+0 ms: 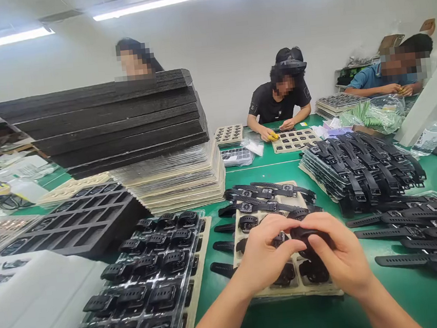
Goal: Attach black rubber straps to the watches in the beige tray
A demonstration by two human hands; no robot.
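Observation:
Both hands are pinched around one black smartwatch, its strap bent between my fingers. My left hand grips the watch from the left with thumb and index finger. On the other side, my right hand has its thumb and fingers closed on it too. Below them lies a beige compartment tray holding several black watches, partly hidden by my hands. Watches with straps laid out flat rest across the tray's far end. To the left, a clear plastic tray carries rows of watches with their straps curled closed.
Black foam slabs top a tall stack of pale trays at left. At right are piled strapped watches and more lying flat. Across the green table, a co-worker handles a tray; two other people are nearby.

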